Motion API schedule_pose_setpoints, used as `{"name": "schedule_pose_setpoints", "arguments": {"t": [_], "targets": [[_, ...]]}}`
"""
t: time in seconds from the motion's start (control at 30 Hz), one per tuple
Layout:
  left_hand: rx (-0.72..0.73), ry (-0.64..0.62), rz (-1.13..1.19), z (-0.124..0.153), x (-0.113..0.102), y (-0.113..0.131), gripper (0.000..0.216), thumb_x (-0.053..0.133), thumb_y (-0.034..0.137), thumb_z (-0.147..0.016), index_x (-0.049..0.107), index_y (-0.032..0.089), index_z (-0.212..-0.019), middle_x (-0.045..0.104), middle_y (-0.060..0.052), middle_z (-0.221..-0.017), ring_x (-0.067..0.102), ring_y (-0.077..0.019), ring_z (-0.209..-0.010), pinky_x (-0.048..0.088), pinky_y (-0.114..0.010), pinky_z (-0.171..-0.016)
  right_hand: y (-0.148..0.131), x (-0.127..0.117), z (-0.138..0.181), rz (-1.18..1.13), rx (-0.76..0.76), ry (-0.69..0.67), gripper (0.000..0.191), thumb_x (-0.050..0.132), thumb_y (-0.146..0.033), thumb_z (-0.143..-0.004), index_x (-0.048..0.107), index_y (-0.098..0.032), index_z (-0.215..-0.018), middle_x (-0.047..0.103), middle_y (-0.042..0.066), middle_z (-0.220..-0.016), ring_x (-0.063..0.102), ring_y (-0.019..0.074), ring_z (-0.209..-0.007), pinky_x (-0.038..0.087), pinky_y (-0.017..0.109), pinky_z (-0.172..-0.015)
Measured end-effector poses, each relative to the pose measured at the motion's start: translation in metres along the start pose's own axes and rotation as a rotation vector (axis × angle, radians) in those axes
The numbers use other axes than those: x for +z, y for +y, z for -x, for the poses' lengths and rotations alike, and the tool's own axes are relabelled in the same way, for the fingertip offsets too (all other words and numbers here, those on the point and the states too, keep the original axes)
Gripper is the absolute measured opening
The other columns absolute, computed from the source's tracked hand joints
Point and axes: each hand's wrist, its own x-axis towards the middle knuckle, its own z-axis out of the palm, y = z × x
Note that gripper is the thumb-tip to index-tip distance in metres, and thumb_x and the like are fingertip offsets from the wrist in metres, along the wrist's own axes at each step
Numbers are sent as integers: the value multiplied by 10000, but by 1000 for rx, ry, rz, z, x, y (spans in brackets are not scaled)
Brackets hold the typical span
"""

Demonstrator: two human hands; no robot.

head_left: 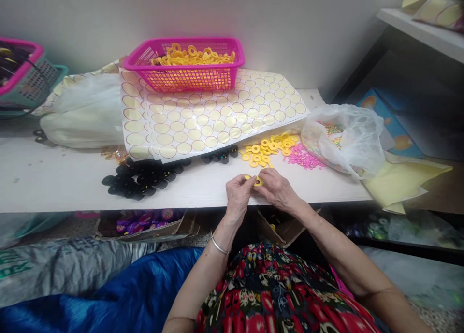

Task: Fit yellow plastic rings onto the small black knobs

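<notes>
Near the table's front edge, my left hand (pixel 238 194) and my right hand (pixel 276 187) meet, their fingers closed on one small yellow plastic ring piece (pixel 258 181). A dark spot shows in the middle of that piece; fingertips hide part of it. Just beyond my hands lies a loose pile of yellow ring pieces (pixel 266 149). Pink beads (pixel 303 156) are spread to the right of the pile. On the left, many black rounded pieces (pixel 139 178) are heaped, with a smaller group of black pieces (pixel 221 155) by the sheets' edge.
A pink basket (pixel 192 77) of yellow pieces stands on sheets of oval stickers (pixel 217 115). To the right are a clear bag of beads (pixel 348 139) and yellow paper (pixel 402 178). A white bag (pixel 83 115) lies left. Cardboard boxes (pixel 145 232) sit below the table edge.
</notes>
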Motion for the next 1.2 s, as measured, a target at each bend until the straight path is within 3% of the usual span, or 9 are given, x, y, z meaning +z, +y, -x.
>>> {"name": "schedule_pose_setpoints", "arguments": {"t": [0.37,0.53,0.63,0.73,0.83,1.2], "targets": [[-25,31,-80,-8,-3,-9,230,730,322,-582,633,114,-602,580,22,-530,486,-68,-482,380,-193,-493,-2,4,-3,-17,109,-68,144,465,-284,-866,538,-160,-866,524,75,-888,509,177,-821,431,290,-718],[-8,65,-135,-9,-3,-12,270,740,354,-561,632,110,-603,582,23,-535,494,-78,-498,377,-195,-488,-8,8,-2,-311,215,49,122,498,-259,-833,578,-167,-834,549,53,-831,524,158,-777,430,273,-687],[8,95,-171,-9,-2,-13,276,740,356,-557,615,110,-573,561,32,-513,471,-70,-486,353,-188,-470,-11,15,-3,-672,442,137,221,473,-338,-837,598,-158,-813,557,19,-662,512,119,-573,411,233,-520],[22,114,-187,-9,-1,-12,271,747,340,-551,603,110,-555,557,32,-509,471,-72,-494,352,-191,-474,-13,25,-7,-937,717,225,296,483,-422,-811,589,-149,-768,481,-35,-452,392,75,-362,294,195,-362],[4,123,-175,-10,1,-11,266,749,326,-545,589,114,-533,528,45,-482,458,-67,-482,343,-190,-468,-14,32,-11,-1079,837,249,301,540,-447,-758,573,-150,-726,458,-52,-386,349,57,-306,236,174,-319],[-99,94,-134,-14,2,-8,291,742,273,-556,498,129,-489,437,78,-424,322,-19,-383,257,-171,-392,-9,39,-12,-1139,865,258,274,553,-410,-766,561,-149,-684,453,-60,-358,367,53,-288,250,155,-297]]}}
